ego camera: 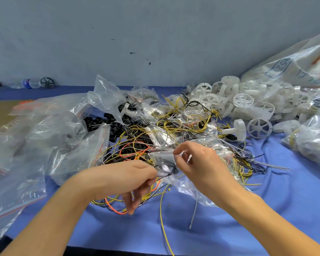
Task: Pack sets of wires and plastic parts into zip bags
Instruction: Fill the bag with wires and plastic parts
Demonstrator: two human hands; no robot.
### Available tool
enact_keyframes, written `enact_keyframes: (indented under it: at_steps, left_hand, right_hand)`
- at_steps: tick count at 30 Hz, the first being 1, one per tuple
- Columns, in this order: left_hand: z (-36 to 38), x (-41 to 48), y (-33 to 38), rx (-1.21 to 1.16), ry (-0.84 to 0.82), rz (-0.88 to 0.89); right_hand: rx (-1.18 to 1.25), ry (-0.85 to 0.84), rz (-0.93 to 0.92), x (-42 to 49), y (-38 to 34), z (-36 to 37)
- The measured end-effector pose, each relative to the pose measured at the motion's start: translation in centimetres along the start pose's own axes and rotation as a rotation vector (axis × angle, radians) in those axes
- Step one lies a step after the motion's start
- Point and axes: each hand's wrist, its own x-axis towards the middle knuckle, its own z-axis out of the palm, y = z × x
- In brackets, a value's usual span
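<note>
1. Head view looks down on both hands, close together low in the middle above the blue-covered table [284, 200].
2. The left hand [129, 180] has its fingers curled and pinches a coil of black wire [166, 168] at the thumb tip. Its lower fingers hang among loose yellow and orange strands; I cannot tell whether they grip any.
3. The right hand [198, 163] pinches the edge of a small clear zip bag [163, 154] between thumb and forefinger, with the other fingers loosely bent. The bag lies just beside the coil, between the two hands.
4. Beyond the hands lies a tangled heap of wires [183, 122]. White plastic wheels [238, 102] are piled to the far right, black plastic parts [98, 122] sit left of centre, and a spread of larger clear bags [35, 126] lies at the left.
5. The wires look light and springy, so a coil is likely to unwind or snag its neighbours. It seems best taken across the whole loop, not by one strand.
6. The bag film looks thin, limp and slippery. Holding it at the stiffer zip rim, one side per hand, should keep the mouth open.
7. The wheels appear rigid and light, and the rim looks the easiest place to grasp them.
</note>
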Motion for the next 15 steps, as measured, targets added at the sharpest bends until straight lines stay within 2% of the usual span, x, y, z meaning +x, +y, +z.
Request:
enact_keyframes:
  at_steps: [3, 5, 7, 9, 12, 13, 15]
  left_hand:
    - [1.7, 0.9, 1.4, -0.043, 0.136, 0.094]
    - [2.4, 1.5, 2.0, -0.089, 0.169, 0.148]
    - [2.8, 2.2, 2.5, -0.036, 0.241, 0.210]
    - [2.8, 3.0, 2.6, 0.245, 0.431, 0.289]
    - [3.2, 3.7, 2.1, 0.993, 0.701, 0.386]
    - [3.5, 3.6, 2.2, 1.190, 0.739, 0.442]
    - [3.8, 3.8, 2.0, 1.276, 0.727, 0.553]
  right_hand:
    - [0.057, 0.011, -0.033, -0.2, -0.2, 0.1]
    - [0.091, 0.030, -0.063, -0.3, -0.6, -0.1]
    - [0.129, 0.042, -0.087, -0.3, -0.8, -0.5]
    - [0.146, 0.047, -0.116, -0.3, -1.0, -0.9]
    - [0.146, 0.046, -0.164, -0.5, -1.1, -1.2]
    - [0.150, 0.042, -0.169, -0.5, -1.2, -1.3]
    - [0.159, 0.034, -0.165, -0.6, -1.4, -1.6]
